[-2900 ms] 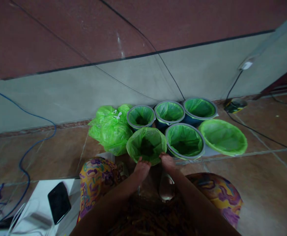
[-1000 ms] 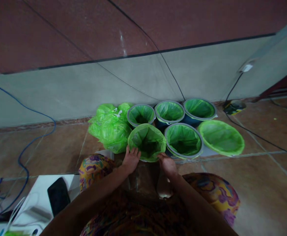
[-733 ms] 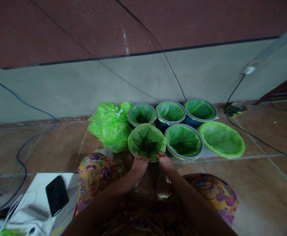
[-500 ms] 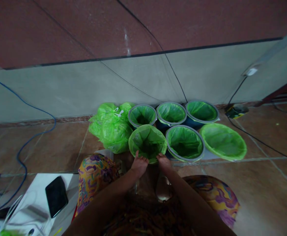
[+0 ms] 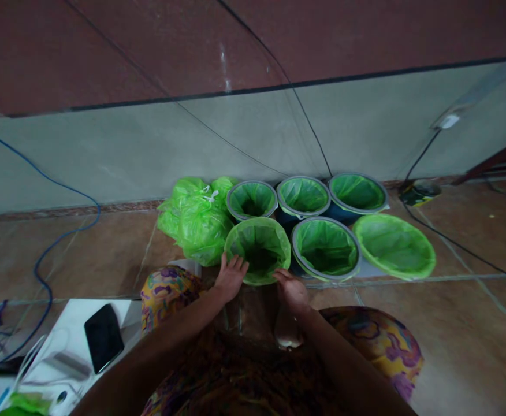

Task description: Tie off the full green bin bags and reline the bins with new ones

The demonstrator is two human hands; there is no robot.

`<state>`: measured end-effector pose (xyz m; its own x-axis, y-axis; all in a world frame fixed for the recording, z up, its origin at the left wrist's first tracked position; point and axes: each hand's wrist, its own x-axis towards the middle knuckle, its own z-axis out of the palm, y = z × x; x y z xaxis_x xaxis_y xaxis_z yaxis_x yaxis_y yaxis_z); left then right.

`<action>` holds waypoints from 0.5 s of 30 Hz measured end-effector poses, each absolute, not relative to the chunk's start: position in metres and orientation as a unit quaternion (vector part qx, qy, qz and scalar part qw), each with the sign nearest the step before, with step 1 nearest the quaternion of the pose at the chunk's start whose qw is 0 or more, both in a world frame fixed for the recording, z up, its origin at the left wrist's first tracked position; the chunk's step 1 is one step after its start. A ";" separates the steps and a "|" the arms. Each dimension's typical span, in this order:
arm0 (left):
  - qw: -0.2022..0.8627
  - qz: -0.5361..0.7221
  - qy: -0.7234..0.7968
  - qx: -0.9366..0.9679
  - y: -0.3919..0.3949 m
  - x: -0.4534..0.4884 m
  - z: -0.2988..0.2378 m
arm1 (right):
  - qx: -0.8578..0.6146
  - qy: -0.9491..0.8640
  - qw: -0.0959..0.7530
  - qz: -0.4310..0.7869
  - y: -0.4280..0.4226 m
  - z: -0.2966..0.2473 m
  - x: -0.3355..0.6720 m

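A bin lined with a light green bin liner (image 5: 258,232) stands in front of me, the liner folded over its rim. On the near left of that rim lies my left hand (image 5: 230,278), its fingers stretched and a little apart. My right hand (image 5: 294,293) pinches the liner's edge at the near right. Grey-rimmed lined bins stand close by: one (image 5: 326,219) to the right, and behind it a row with a left bin (image 5: 252,184), a middle bin (image 5: 302,179) and a right bin (image 5: 357,175). At the far right is another bin with its liner over the rim (image 5: 394,219).
Tied green bags (image 5: 201,225) are piled left of the bins, by the wall (image 5: 149,156). A black phone (image 5: 103,338) lies on a white surface at lower left. A blue cable (image 5: 49,283) crosses the floor; a black cable (image 5: 465,251) runs at right.
My left hand has slid left along the rim, its fingers moving from the near edge to the left side. My right hand stays at the near right edge. The view has shifted slightly.
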<state>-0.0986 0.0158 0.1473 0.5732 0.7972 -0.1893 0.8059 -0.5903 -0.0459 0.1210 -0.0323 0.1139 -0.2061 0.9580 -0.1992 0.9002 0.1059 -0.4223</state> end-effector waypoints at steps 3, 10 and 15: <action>0.081 -0.074 0.465 0.879 -0.008 -0.075 0.145 | -0.619 -0.751 0.007 0.231 -0.029 0.113 0.119; 0.099 -0.103 0.474 0.869 -0.019 -0.053 0.124 | -0.615 -0.758 -0.089 0.197 -0.018 0.109 0.110; 0.060 -0.104 0.437 0.891 -0.012 -0.064 0.115 | -0.624 -0.747 -0.093 0.208 -0.023 0.105 0.106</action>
